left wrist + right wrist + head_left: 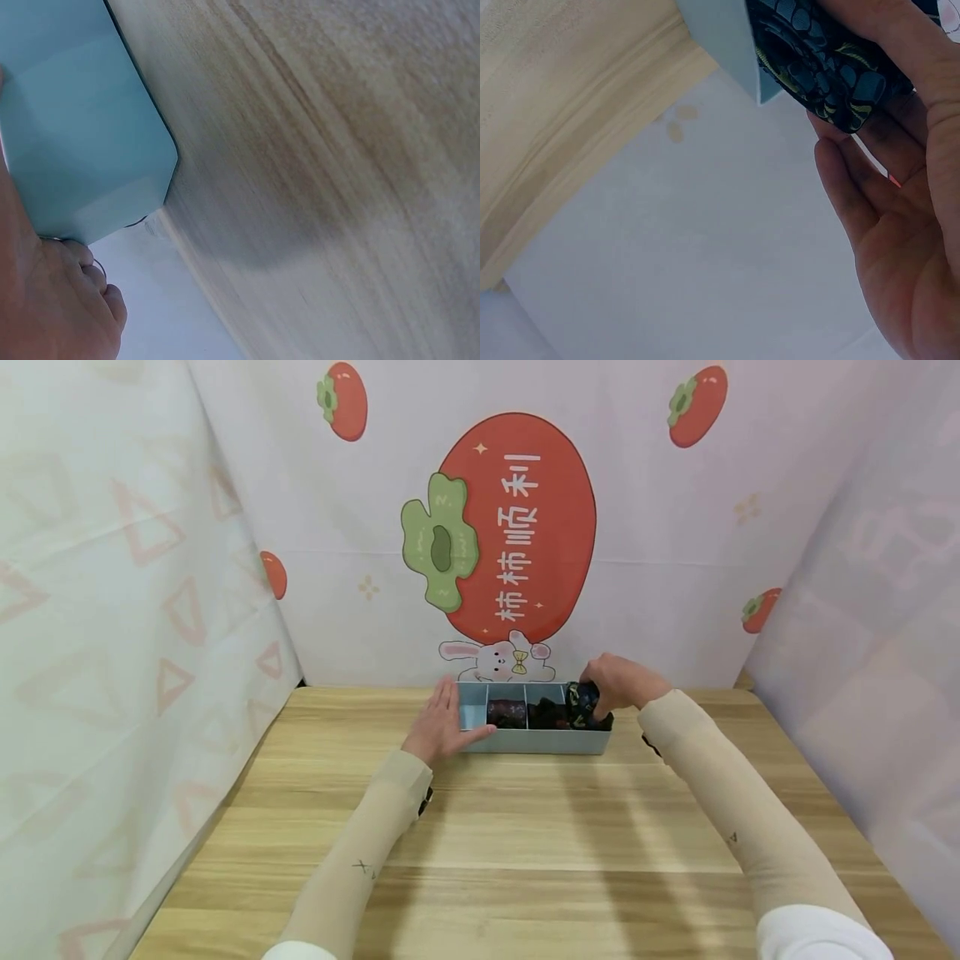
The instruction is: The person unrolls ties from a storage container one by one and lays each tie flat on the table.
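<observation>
A pale blue divided box [532, 742] stands near the far edge of the wooden table. My left hand [442, 727] lies with straight fingers along its left end, the thumb stretched over the front rim; the left wrist view shows the box wall [90, 127] beside the fingers. My right hand [618, 683] pinches a dark rolled cloth [825, 64] with a blue and yellow pattern, at the box's rightmost compartment. A dark purplish rolled cloth [507, 713] sits in the second compartment from the left, and a black cloth bundle [547, 714] in the third. The leftmost compartment [472, 706] shows its bare floor.
Behind the box hangs a white curtain [637, 610] printed with persimmons and a rabbit. Pale cloth walls [112, 652] rise on both sides of the wooden table [525, 860].
</observation>
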The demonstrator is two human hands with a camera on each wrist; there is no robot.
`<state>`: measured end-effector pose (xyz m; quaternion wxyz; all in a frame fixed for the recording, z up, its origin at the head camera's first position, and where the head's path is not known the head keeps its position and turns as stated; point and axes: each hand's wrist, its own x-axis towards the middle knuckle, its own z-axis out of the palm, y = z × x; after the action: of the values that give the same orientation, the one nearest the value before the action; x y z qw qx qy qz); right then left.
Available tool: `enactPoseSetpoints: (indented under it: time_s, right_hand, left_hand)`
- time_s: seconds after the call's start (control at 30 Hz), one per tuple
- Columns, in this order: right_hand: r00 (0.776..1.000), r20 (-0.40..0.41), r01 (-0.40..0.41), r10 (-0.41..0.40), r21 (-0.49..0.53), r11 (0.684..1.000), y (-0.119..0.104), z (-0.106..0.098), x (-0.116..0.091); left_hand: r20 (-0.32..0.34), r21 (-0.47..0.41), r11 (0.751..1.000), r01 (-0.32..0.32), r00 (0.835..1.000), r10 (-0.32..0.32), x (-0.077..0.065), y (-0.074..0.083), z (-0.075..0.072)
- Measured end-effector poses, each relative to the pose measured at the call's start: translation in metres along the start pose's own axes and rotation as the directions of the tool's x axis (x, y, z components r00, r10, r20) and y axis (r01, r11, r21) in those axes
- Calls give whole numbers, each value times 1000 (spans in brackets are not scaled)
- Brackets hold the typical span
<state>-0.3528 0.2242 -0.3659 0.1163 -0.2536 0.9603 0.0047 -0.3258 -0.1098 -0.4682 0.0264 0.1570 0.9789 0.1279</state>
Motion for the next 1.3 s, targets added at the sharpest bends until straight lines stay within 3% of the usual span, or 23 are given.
enactPoseSetpoints:
  time_s: [0.2,0.47,0.73,1.0,1.3]
  right_hand:
    - [1000,-7,-10,10,-22,1000,-4,-16,-7]
    - [997,-73,-7,7,1,1000,-4,-37,-25]
    - [998,-59,16,-14,23,1000,-15,-52,-44]
    - [999,-28,34,-34,5,999,-21,-51,-62]
    - [999,-8,46,-46,42,998,-35,-34,-75]
  left_hand:
    - [-4,-13,1000,2,1000,-2,-1,1,-2]
    - [-15,-14,1000,-23,1000,22,3,0,2]
    - [-16,-31,999,-18,1000,18,1,-3,2]
    - [-15,-32,999,-28,1000,28,-1,0,0]
    - [-12,-37,999,-30,1000,29,-3,1,-4]
